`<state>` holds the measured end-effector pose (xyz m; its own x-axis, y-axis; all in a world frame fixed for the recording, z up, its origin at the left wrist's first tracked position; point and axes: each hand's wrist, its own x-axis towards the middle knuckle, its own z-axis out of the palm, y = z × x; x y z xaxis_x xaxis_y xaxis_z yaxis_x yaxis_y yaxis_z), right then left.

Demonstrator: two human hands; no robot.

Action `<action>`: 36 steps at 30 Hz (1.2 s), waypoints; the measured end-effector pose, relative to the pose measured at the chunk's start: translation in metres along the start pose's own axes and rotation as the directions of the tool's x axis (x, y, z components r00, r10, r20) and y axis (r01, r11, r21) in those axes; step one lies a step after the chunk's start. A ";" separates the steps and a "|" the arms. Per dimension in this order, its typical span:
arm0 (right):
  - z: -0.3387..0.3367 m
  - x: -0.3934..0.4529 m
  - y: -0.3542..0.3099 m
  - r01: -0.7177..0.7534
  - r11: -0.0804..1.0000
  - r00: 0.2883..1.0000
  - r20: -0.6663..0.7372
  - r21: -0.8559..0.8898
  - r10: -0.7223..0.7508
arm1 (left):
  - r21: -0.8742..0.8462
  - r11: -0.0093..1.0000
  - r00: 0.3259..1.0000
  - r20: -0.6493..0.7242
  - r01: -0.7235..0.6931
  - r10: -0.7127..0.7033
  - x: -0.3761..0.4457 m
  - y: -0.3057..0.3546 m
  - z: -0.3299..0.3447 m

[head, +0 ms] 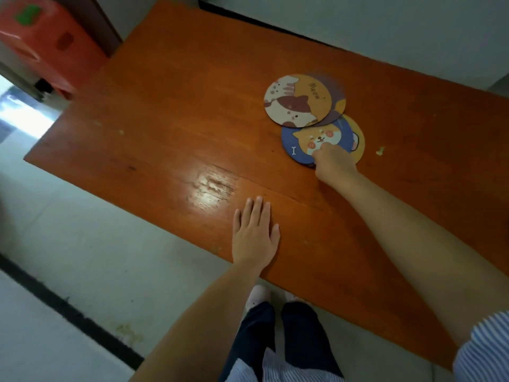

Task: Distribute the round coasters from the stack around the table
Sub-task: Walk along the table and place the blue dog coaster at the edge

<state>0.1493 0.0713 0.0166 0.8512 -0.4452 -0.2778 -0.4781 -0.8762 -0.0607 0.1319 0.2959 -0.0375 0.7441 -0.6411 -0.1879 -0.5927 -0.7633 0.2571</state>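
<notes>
Our right hand [332, 161] pinches the blue coaster [303, 146], prob. to slide it off the fanned stack [298, 102] just beyond. Left hand [254, 235] lies flat & released on the desk [170, 111], bracing us.

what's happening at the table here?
A person is spreading out round coasters. The right hand pinches the blue dog coaster, which overlaps a yellow coaster. The cat coaster lies just beyond, over a purple coaster. The left hand rests flat on the table.
</notes>
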 end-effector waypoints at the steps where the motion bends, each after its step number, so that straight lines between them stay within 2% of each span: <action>1: 0.002 -0.002 0.000 0.015 1.000 1.000 -0.023 -0.007 -0.015 | 0.000 1.000 1.000 -0.007 -0.002 0.002 0.000 -0.001 0.001; 7: -0.002 -0.030 -0.001 0.116 0.993 0.975 -0.186 -0.037 -0.121 | -0.007 1.000 1.000 -0.014 -0.017 0.017 0.001 -0.004 0.001; 10: -0.003 -0.070 -0.002 0.173 0.984 0.962 -0.205 -0.039 -0.178 | -0.043 0.999 1.000 -0.008 -0.026 0.026 0.002 -0.003 -0.002; 14: 0.001 -0.137 -0.011 0.169 0.984 0.978 -0.116 -0.049 -0.174 | -0.290 0.954 0.993 -0.104 -0.076 0.047 -0.009 -0.003 -0.017; 15: 0.003 -0.152 -0.012 0.183 0.983 0.974 -0.132 -0.017 -0.184 | -0.372 0.925 0.994 -0.099 -0.077 0.043 -0.014 -0.002 -0.021; 16: 0.006 -0.165 -0.014 0.202 0.979 0.973 -0.122 0.024 -0.197 | -0.476 0.878 0.999 -0.042 -0.048 0.033 -0.018 -0.001 -0.026; 17: 0.010 -0.175 -0.015 0.216 0.974 0.974 -0.087 0.064 -0.210 | -0.587 0.809 0.997 0.081 0.038 0.012 -0.021 0.001 -0.030; 18: 0.014 -0.184 -0.015 0.226 0.971 0.974 -0.035 0.082 -0.224 | -0.671 0.722 0.969 0.249 0.170 0.003 -0.023 0.006 -0.035; 19: 0.022 -0.191 -0.015 0.235 0.965 0.969 0.055 0.117 -0.242 | -0.711 0.633 0.913 0.407 0.306 0.016 -0.026 0.011 -0.037; 20: 0.031 -0.199 -0.013 0.235 0.957 0.958 0.128 0.167 -0.258 | -0.718 0.569 0.862 0.505 0.400 0.031 -0.030 0.016 -0.038; 21: 0.039 -0.206 -0.011 0.207 0.951 0.947 0.198 0.231 -0.254 | -0.712 0.548 0.843 0.537 0.438 0.024 -0.033 0.021 -0.037; 22: 0.045 -0.212 -0.008 0.140 0.928 0.951 0.215 0.346 -0.224 | -0.712 0.541 0.849 0.528 0.448 -0.008 -0.036 0.026 -0.036; 24: 0.051 -0.216 0.004 -0.020 0.849 0.994 0.100 0.527 -0.039 | -0.711 0.574 0.894 0.441 0.405 -0.084 -0.039 0.035 -0.034; 25: 0.053 -0.212 0.013 -0.100 0.828 0.994 0.027 0.551 0.102 | -0.706 0.601 0.910 0.404 0.376 -0.094 -0.039 0.038 -0.033; 27: 0.052 -0.199 0.028 -0.263 0.790 0.951 0.011 0.554 0.309 | -0.687 0.643 0.917 0.393 0.339 -0.065 -0.040 0.044 -0.035; 31: 0.039 -0.175 0.046 -0.420 0.609 0.895 0.196 0.672 0.401 | -0.653 0.680 0.892 0.452 0.334 -0.005 -0.040 0.054 -0.041; 33: 0.034 -0.174 0.061 -0.487 0.514 0.857 0.271 0.707 0.439 | -0.642 0.697 0.908 0.417 0.319 -0.032 -0.037 0.060 -0.042; 36: 0.030 -0.191 0.090 -0.494 0.445 0.845 0.290 0.747 0.450 | -0.643 0.722 0.937 0.349 0.256 -0.021 -0.034 0.082 -0.038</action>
<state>-0.0624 0.0828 0.0353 0.4410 -0.7167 -0.5402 -0.7949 -0.0325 -0.6058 0.0698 0.2582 0.0262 0.6023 -0.6124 -0.5120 -0.0392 -0.6633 0.7473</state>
